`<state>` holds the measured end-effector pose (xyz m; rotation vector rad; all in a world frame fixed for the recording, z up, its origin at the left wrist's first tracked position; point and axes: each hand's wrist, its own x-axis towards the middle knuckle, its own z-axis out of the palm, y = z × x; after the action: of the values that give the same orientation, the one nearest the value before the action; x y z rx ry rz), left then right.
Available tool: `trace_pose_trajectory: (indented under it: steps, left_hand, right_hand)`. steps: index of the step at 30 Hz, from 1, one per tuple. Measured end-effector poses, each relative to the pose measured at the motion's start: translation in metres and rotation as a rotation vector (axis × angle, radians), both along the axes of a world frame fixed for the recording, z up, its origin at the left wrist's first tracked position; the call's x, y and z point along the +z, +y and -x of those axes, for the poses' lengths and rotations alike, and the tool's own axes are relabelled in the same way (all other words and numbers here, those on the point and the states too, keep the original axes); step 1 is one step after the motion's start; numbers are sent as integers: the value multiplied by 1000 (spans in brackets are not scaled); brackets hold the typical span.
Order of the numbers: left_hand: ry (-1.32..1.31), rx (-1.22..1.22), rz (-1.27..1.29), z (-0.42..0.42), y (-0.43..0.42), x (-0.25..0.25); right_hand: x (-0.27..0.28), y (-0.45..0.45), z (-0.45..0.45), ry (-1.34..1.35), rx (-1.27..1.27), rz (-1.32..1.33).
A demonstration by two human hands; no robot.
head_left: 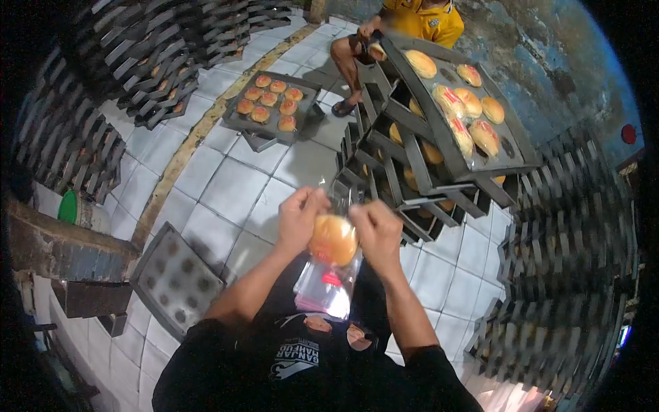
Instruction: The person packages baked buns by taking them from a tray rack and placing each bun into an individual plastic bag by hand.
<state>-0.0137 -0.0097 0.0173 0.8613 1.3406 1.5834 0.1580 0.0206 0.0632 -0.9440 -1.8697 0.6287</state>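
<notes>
Plastic bag w/ 1 bun btwn 2 hands.

The person's left hand and right hand held a clear bag from either side, a golden bun within it, above a pile of clear wrappers at the lap. Several buns lay on a stack's top tray, some wrapped ones toward its left edge. Past that tray's far edge sat someone in a yellow shirt, and more buns filled a floor tray.
</notes>
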Motion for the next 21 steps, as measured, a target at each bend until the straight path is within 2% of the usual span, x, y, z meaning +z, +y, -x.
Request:
trace_pose_trajectory:
  steps: [1,2,4,5,6,7,9,10,11,14,15,16,17,18,19,21]
  left_hand:
    - [16,46,18,3,4,-4]
    - [37,89,31,7,9,-6]
    - [253,116,-31,19,5,-12]
    - [383,139,-83,20,-4,-16]
    - [509,156,-124,22,-19,-22]
    - [533,60,-110,30,-32,-39]
    - [120,-58,179,28,-50,-76]
    - [-87,-113,320,26,-54,-72]
    - [-100,-134,303,28,-55,-66]
    - [-400,-201,90,20,-22,-47]
    - [-307,-247,43,17,-10,-43]
    - [-441,-253,-9,6,2,-18]
    - [-576,-263,-56,-8,10,9]
    - [-712,-274,-97,-19,16,30]
    - [-614,-375,-127,-22,22,35]
    - [-111,-455,-44,-20,19,17]
  right_hand:
    - [-1,8,1,66,-113,256]
    - [-14,28,-6,174,-104,522]
    - [-4,28,-17,264,-57,842]
    - [-18,20,-19,351,-5,903]
    - [-27,8,-24,315,13,993]
    - [-48,-7,-30,323,19,1082]
    - [-80,-36,-34,401,36,1247]
    - [-87,-50,-29,473,44,1329]
    - [-89,-56,-27,511,36,1361]
    - [-55,-50,-22,821,93,1263]
    - [-26,-44,-27,835,78,1165]
    - [-17,-35,-40,786,19,993]
    - [-11,-21,-58,681,45,680]
    - [31,-7,-75,276,-81,217]
    - [63,4,-94,94,-250,-13]
    - [114,34,-125,-23,-516,-289]
